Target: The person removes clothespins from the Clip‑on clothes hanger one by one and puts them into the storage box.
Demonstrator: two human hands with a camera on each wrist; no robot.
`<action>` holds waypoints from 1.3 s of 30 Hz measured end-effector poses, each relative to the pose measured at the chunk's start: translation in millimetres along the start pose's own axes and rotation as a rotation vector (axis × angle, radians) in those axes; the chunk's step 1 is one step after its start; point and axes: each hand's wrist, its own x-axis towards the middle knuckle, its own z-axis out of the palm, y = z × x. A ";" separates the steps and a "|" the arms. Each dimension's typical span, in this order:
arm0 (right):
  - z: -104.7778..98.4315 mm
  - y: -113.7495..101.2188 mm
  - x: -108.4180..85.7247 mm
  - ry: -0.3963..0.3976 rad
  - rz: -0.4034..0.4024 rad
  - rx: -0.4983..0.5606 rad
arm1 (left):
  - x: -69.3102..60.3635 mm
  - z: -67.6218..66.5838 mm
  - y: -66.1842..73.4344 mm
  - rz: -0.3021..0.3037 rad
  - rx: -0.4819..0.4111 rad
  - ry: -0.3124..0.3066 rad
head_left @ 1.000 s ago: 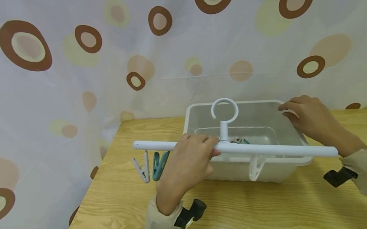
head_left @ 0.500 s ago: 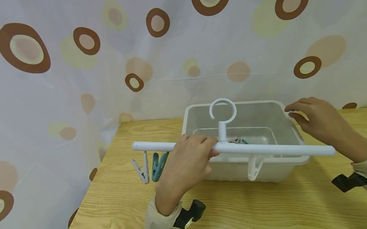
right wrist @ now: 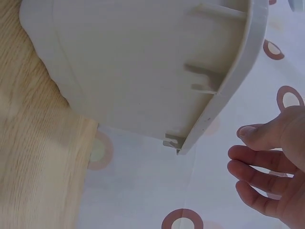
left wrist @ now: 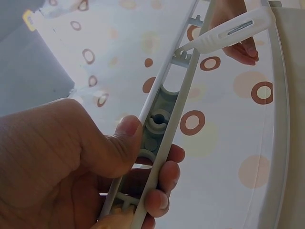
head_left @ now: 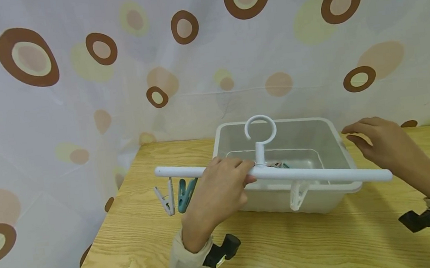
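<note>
Left grip [head_left: 218, 190] grasps the hanger [head_left: 274, 172]; right grip [head_left: 388, 143], fingers relaxed, hovers near the bin [head_left: 269, 200], at its three o'clock.

Soft even light, small glare on table [head_left: 133, 256], faint shadow beside bin [head_left: 271, 199], curtain [left wrist: 119, 52] partly overexposed in left wrist view

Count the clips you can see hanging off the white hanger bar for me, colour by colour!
Pale grey clip: 1
Teal clip: 1
White clip: 1
Total in sight: 3
</note>
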 end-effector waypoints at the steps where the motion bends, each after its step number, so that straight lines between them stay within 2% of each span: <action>1: -0.8 0.2 -1.0 0.005 -0.005 0.005 | -0.1 0.0 0.1 -0.001 -0.004 0.002; 5: -4.3 -0.6 -5.0 0.022 -0.013 0.011 | -0.2 -0.3 0.6 -0.007 -0.017 0.003; 10: -8.9 -3.5 -12.5 0.005 0.031 0.002 | 0.1 -0.6 1.1 -0.010 -0.023 -0.002; 16: -14.3 -3.7 -20.5 0.013 0.034 0.005 | 0.8 -0.7 1.5 -0.002 -0.016 0.010; 22: -19.0 -5.5 -25.2 -0.009 0.073 -0.025 | 0.6 -0.9 1.5 -0.006 -0.016 0.013; 29: -23.5 -7.7 -29.6 0.012 0.059 -0.043 | 0.3 0.2 1.2 -0.008 -0.022 0.030; 39: -29.2 -15.7 -44.8 -0.044 0.122 -0.037 | 0.1 0.5 0.4 -0.004 -0.016 0.023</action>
